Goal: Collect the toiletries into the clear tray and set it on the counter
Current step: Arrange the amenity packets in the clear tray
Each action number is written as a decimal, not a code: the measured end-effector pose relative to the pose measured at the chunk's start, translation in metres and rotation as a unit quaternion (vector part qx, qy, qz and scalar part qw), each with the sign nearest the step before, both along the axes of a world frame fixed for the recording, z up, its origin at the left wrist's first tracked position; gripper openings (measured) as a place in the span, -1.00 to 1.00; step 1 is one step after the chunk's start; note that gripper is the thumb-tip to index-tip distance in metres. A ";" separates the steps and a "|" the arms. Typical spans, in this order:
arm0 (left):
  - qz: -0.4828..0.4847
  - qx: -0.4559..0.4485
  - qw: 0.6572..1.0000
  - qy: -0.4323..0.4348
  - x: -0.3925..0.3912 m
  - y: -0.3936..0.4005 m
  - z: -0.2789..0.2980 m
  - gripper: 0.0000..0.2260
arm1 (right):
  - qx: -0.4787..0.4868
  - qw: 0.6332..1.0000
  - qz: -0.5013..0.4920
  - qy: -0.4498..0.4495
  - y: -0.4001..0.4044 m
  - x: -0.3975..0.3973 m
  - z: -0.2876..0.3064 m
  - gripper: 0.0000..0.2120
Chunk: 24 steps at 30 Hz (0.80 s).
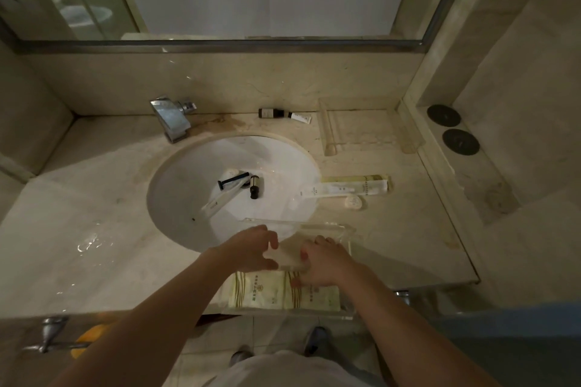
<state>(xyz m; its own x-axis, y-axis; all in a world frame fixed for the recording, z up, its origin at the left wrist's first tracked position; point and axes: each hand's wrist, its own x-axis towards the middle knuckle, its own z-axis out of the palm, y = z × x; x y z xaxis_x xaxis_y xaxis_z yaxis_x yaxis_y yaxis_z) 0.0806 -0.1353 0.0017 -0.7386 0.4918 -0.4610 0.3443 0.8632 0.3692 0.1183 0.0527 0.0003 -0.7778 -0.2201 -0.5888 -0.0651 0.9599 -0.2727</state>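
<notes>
A clear tray sits at the counter's front edge, partly over the sink rim. Cream striped packets lie in its near end. Above them my left hand and my right hand hold a pale white packet between them, fingers curled round its two ends. In the sink basin lie a black razor, a small dark bottle, a long toothbrush packet and a soap. On the counter to the right are long packets and a round soap.
A second clear tray stands at the back right by the wall. A dark bottle and a white tube lie along the back wall. The faucet is at the back left. Two black discs sit on the right ledge.
</notes>
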 end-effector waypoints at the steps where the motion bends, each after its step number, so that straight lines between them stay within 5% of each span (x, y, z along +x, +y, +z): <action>1: 0.009 0.008 1.000 0.011 -0.004 0.002 0.002 -0.65 | -0.012 1.000 -0.020 0.015 0.001 -0.004 0.002 -0.43; 5: 0.052 0.040 0.998 0.022 -0.020 0.012 0.008 -0.73 | -0.085 0.988 -0.119 0.053 0.007 -0.017 0.006 -0.78; 9: 0.105 0.070 0.992 0.030 -0.033 0.019 0.011 -0.79 | -0.105 0.973 -0.182 0.100 0.014 -0.034 0.006 -0.92; 20: 0.258 0.146 0.955 -0.009 -0.078 0.047 0.006 -0.86 | -0.066 0.946 -0.239 0.208 0.056 -0.088 0.000 -0.95; 24: 0.294 0.148 0.944 -0.021 -0.098 0.061 -0.004 -0.84 | -0.027 0.944 -0.212 0.252 0.072 -0.112 -0.009 -0.78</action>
